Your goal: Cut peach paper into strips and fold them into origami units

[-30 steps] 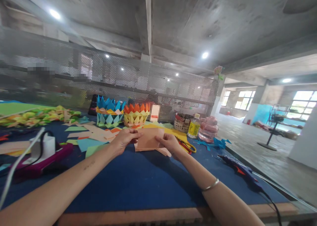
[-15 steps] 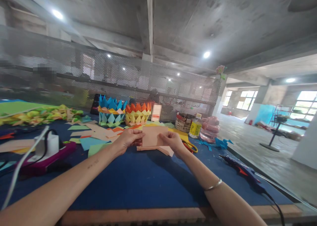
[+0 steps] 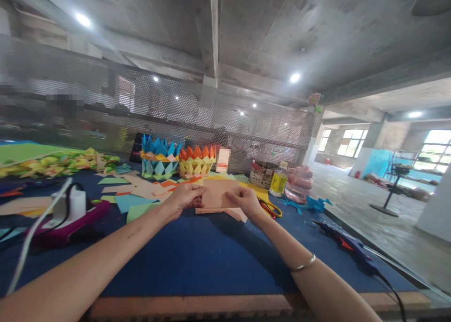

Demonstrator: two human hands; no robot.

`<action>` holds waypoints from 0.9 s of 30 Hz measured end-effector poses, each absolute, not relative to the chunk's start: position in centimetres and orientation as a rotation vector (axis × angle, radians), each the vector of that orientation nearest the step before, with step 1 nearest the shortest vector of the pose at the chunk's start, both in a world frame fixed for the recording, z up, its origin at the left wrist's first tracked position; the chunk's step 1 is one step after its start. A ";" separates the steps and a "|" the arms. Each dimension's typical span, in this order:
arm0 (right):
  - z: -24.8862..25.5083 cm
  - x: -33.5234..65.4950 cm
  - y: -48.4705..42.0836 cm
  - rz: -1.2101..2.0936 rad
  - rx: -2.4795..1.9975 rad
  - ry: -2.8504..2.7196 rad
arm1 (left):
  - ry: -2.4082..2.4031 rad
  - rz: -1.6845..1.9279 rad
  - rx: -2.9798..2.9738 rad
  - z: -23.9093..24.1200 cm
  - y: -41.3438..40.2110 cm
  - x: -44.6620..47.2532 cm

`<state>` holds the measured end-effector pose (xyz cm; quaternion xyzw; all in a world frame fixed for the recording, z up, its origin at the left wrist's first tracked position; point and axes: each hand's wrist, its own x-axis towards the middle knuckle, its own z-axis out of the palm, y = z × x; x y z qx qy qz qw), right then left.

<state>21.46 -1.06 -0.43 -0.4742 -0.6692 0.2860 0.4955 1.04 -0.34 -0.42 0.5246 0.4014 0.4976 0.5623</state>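
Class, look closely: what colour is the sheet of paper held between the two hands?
The sheet of paper is peach, a pale orange-pink, seen in the head view.

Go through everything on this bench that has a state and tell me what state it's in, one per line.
Left hand: gripping the peach paper's left edge.
Right hand: gripping its right edge.
Peach paper: held up off the table, folded.
Peach stack: lying flat under the hands.
Scissors: lying on the table, blades hidden.
Bottle: upright, capped.
Blue basket: upright, assembled.
Orange basket: upright, assembled.
Glue gun: lying down, corded.
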 end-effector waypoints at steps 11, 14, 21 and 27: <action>-0.3 21.5 -1.1 0.608 -1.165 -1.660 | 0.936 1.153 1.241 -0.6 -0.2 0.9; -0.4 21.5 -1.1 0.612 -1.169 -1.661 | 0.929 1.144 1.273 -0.3 -0.4 0.9; -0.1 21.4 -1.6 0.650 -1.142 -1.670 | 0.872 1.034 1.463 -0.1 -0.9 0.9; 0.6 20.8 -2.6 0.748 -1.099 -1.705 | 0.883 0.927 1.568 -0.6 -1.0 0.9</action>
